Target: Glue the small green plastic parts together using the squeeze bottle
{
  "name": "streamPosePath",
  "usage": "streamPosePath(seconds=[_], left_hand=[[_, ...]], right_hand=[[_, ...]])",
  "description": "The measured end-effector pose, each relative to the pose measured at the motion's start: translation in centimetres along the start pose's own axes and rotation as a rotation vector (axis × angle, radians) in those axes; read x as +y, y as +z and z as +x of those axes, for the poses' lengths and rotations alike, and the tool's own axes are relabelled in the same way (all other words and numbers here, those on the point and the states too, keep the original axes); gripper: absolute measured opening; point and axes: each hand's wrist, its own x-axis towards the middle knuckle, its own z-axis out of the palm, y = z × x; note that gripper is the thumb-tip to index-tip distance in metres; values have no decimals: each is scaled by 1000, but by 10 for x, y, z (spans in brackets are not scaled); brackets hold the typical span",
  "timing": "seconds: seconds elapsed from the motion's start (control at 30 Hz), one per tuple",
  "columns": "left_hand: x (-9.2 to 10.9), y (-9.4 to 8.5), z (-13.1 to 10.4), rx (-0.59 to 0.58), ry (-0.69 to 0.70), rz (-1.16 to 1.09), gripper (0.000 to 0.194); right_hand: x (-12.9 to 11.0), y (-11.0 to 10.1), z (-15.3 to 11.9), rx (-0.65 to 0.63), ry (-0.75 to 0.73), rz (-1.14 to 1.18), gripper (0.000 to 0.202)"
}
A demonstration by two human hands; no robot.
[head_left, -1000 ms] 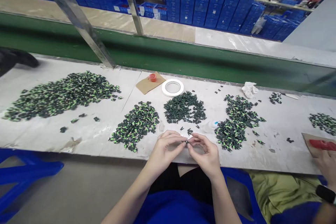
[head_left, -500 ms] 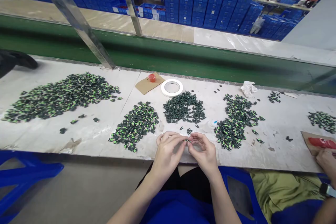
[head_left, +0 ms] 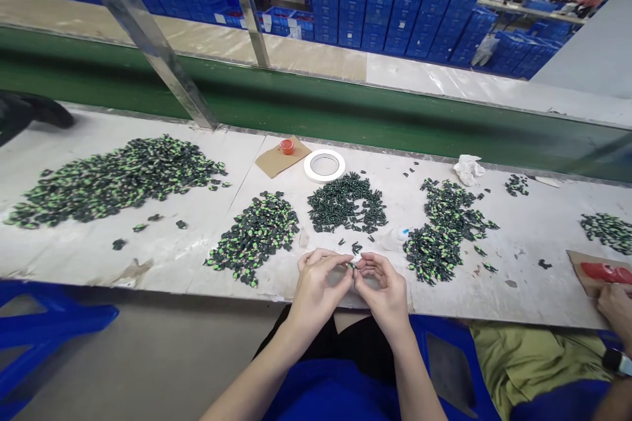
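Observation:
My left hand [head_left: 318, 279] and my right hand [head_left: 382, 286] meet over the table's front edge, fingertips pinched together. Between them is a small dark piece with a bit of green [head_left: 351, 266], mostly hidden by the fingers. Just beyond the fingertips lie a few loose dark green clips [head_left: 356, 247]. Behind those spreads a heap of small dark green parts [head_left: 340, 204]. To the left of my hands is a pile of black-and-green pieces [head_left: 257, 233]; another black-and-green pile [head_left: 439, 237] lies to the right.
A white tape roll [head_left: 311, 168] and a red cup [head_left: 287, 146] on cardboard [head_left: 269, 161] stand behind the heaps. A large pile [head_left: 118, 177] covers the left. Crumpled tissue [head_left: 468, 170] lies back right. A co-worker's hand [head_left: 615, 306] is at far right, near red material [head_left: 605, 272].
My hands stay together at nearly the same spot, with only slight finger movement around the small piece. The whole view has shifted very slightly.

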Motion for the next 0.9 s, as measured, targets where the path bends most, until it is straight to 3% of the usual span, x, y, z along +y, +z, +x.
streamPosePath(seconds=[0.13, 0.23, 0.3, 0.4, 0.5, 0.67, 0.9], left_hand=[[-2, 4, 3, -100, 22, -118, 29], [-8, -2, 7, -173, 74, -138, 36], [-17, -12, 10, -94, 93, -27, 29], [-37, -32, 12, 181, 74, 244, 13], [-58, -50, 11, 341, 88, 448, 7], [-77, -61, 12, 245, 191, 521, 18], [-65, -52, 15, 116, 252, 488, 21]], right_hand=[[0, -11, -6, 38, -40, -119, 23], [1, -33, -9, 73, -79, -263, 20], [1, -51, -6, 155, -94, -377, 20], [2, -73, 4, 395, -80, -540, 26], [6, -79, 18, 542, -123, -678, 42], [20, -62, 38, 369, -252, -829, 55], [19, -44, 43, 250, -171, -539, 35]])
